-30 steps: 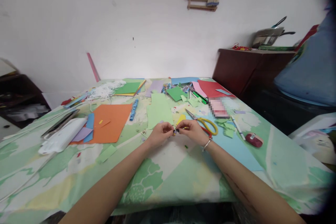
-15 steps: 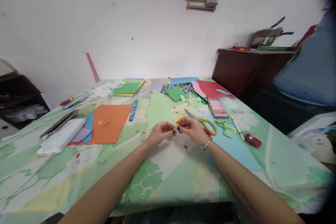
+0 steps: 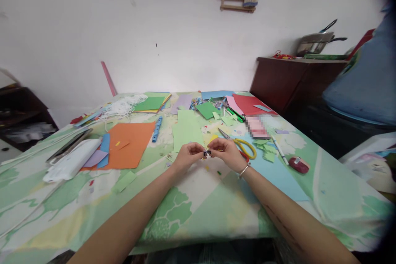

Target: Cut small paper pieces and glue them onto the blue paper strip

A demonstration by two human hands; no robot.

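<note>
My left hand (image 3: 189, 156) and my right hand (image 3: 227, 153) meet fingertip to fingertip above the table, both pinched closed. Between the fingertips is something tiny and pale that I cannot make out. Beside my right hand lie scissors (image 3: 246, 149) with yellow and red handles, their blades pointing to the back left. A light green sheet of paper (image 3: 186, 128) lies just beyond my left hand. Under and right of my right forearm is a light blue sheet (image 3: 280, 179). Small coloured scraps, one a dark green bit (image 3: 219, 173), lie below my hands.
An orange sheet (image 3: 131, 148), a white power strip (image 3: 72, 160) and a blue stick-like tool (image 3: 157, 129) are at left. White string (image 3: 123, 106) and paper stacks lie at the back. A white pen (image 3: 280, 151) and dark red object (image 3: 298, 165) are at right.
My hands stay almost in place; the fingertips have shifted very slightly against each other. The rest of the table looks the same.
</note>
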